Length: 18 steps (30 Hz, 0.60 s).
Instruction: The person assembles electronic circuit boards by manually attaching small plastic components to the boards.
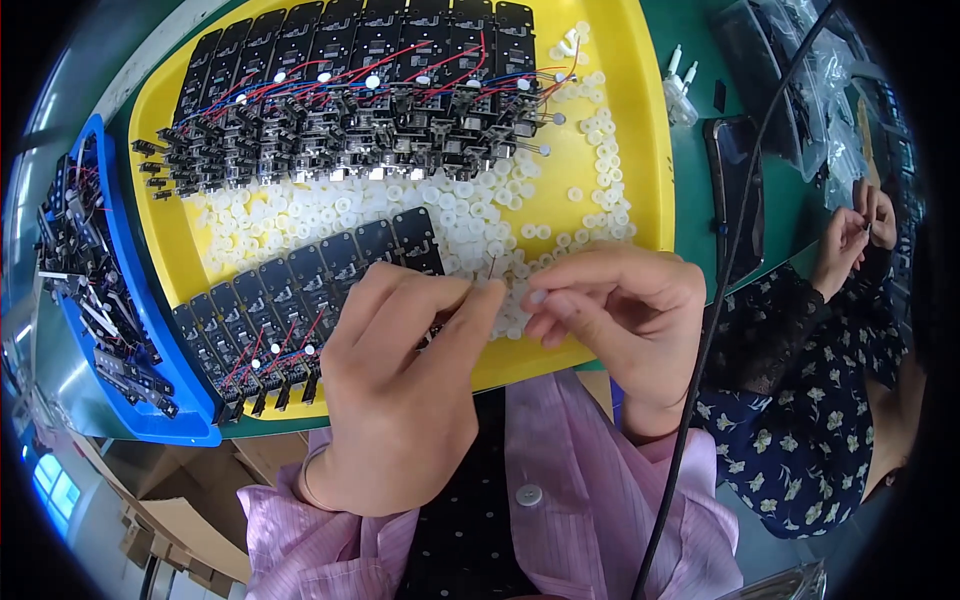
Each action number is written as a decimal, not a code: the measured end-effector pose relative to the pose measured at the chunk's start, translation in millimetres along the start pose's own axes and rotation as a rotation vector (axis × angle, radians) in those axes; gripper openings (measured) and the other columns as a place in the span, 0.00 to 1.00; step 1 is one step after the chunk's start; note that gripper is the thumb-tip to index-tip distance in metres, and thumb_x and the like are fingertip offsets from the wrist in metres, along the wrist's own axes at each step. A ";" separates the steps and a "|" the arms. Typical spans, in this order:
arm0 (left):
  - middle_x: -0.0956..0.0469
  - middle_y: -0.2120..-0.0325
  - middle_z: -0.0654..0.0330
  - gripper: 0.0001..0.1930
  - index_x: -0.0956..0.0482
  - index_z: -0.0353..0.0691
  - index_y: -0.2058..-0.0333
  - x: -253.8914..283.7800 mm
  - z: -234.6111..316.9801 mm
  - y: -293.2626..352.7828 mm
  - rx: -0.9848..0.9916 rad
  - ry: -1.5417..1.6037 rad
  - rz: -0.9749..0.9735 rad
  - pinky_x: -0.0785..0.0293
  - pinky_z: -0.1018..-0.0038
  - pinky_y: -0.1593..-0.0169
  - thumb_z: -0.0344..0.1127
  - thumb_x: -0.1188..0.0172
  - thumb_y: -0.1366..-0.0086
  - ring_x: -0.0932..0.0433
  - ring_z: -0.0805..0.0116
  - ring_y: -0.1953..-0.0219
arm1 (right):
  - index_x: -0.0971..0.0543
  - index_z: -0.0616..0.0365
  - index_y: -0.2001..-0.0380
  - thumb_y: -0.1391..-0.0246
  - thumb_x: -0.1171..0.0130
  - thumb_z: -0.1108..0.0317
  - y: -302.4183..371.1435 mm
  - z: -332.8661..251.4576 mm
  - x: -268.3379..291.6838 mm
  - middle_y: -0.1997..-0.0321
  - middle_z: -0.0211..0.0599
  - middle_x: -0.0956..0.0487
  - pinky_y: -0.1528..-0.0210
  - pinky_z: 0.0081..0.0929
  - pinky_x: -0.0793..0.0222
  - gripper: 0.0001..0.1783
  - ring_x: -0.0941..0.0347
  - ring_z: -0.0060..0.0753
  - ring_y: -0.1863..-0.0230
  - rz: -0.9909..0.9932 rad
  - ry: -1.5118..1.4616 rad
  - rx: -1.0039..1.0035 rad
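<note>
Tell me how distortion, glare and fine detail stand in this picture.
Head view: fisheye bending bows the edges of the yellow tray, and black fills the corners; head view: the window glows bluish-white, while clear plastic bags catch glare; head view: the pale piece at the right hand is too small to identify.

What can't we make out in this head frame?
Head view throughout:
Left hand: any item pinched, mostly hidden by the hand itself.
Right hand: pale piece it pinches, too small to identify.
Lower board row: lower right part, covered by left hand.
Co-worker's hands: what they hold, too small.
</note>
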<state>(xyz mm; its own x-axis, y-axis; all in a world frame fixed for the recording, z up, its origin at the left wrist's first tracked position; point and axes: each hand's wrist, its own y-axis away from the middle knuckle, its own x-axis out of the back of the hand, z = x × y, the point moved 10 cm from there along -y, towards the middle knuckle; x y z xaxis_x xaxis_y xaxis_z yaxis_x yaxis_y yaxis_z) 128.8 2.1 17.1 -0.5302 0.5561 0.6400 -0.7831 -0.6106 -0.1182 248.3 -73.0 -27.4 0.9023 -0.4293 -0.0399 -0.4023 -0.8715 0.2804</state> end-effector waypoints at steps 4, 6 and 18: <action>0.22 0.67 0.53 0.20 0.20 0.28 0.60 5.3 -5.1 7.7 -0.006 0.103 0.022 0.26 0.69 0.69 0.13 0.43 0.56 0.26 0.58 0.72 | 0.20 0.68 0.62 0.44 0.43 0.86 -0.3 14.0 -12.6 0.68 0.37 0.18 0.64 0.17 0.23 0.08 0.19 0.23 0.65 -0.109 -0.272 -0.148; 0.22 0.65 0.53 0.19 0.20 0.29 0.60 6.1 -8.9 8.2 0.072 0.150 0.017 0.25 0.70 0.69 0.13 0.41 0.53 0.24 0.59 0.72 | 0.19 0.68 0.63 0.45 0.42 0.86 -2.2 15.5 -18.7 0.68 0.37 0.18 0.63 0.17 0.23 0.08 0.19 0.23 0.65 -0.106 -0.273 -0.140; 0.21 0.62 0.52 0.13 0.22 0.33 0.64 14.1 -9.6 17.8 0.114 0.109 0.061 0.23 0.71 0.67 0.19 0.32 0.49 0.19 0.59 0.70 | 0.18 0.65 0.66 0.52 0.39 0.88 -9.5 1.1 -23.0 0.67 0.39 0.19 0.64 0.20 0.24 0.10 0.19 0.30 0.67 -0.120 0.060 0.028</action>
<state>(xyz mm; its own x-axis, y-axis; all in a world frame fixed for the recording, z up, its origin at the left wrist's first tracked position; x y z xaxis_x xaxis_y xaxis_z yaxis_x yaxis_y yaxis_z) 104.2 4.4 16.7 -0.6131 0.5700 0.5470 -0.7093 -0.7021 -0.0634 231.1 -55.1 -30.2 0.9516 -0.3070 -0.0141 -0.2940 -0.9226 0.2499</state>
